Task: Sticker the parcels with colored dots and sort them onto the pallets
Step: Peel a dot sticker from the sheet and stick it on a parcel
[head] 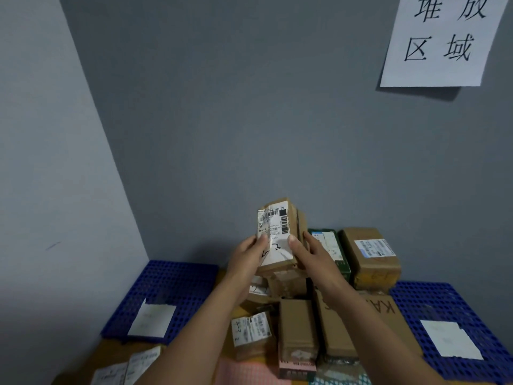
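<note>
I hold a small brown cardboard parcel (277,232) upright in front of the grey wall, its white shipping label with barcodes and a handwritten mark facing me. My left hand (249,255) grips its lower left edge, thumb on the label. My right hand (308,251) grips its right side, thumb on the label's lower right. Below lies a heap of several more parcels (297,329). A blue plastic pallet (163,295) lies at the left and another blue pallet (455,329) at the right, each bearing a white paper sheet.
A green box (330,245) and a brown labelled box (372,257) stand against the wall behind the heap. Sheets of labels (125,368) lie at the bottom left. A paper sign (441,40) with characters hangs on the wall at the upper right.
</note>
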